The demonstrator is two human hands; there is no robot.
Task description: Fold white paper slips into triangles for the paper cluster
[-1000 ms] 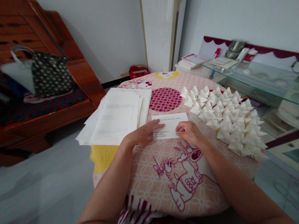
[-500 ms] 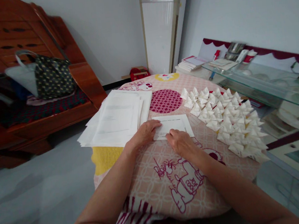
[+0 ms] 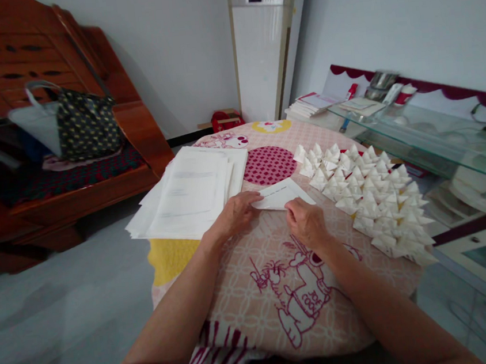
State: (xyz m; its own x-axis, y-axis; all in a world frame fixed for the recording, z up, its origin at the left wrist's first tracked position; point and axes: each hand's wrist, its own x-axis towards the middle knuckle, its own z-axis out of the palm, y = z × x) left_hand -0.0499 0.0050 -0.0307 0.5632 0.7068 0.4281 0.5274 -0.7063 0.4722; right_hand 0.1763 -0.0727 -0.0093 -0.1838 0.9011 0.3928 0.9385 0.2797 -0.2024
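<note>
A small white slip of paper [image 3: 282,194] with printed lines lies on the pink cartoon-print tablecloth [image 3: 281,294], its near edge lifted. My left hand [image 3: 236,213] pinches the slip's left end with curled fingers. My right hand [image 3: 305,220] grips the slip's near right edge, fingers closed. To the left of the hands lies a stack of white sheets [image 3: 192,190]. To the right, several folded white paper triangles [image 3: 368,192] are laid in rows.
A wooden bench [image 3: 71,165] with a dotted bag [image 3: 83,123] stands at the left. A tall white air conditioner [image 3: 259,47] is at the back. A glass shelf unit [image 3: 437,127] with books and cups runs along the right.
The slip lay flat under both hands; now its near edge is raised off the cloth. My right hand slid left along the edge, then back right and took hold.
</note>
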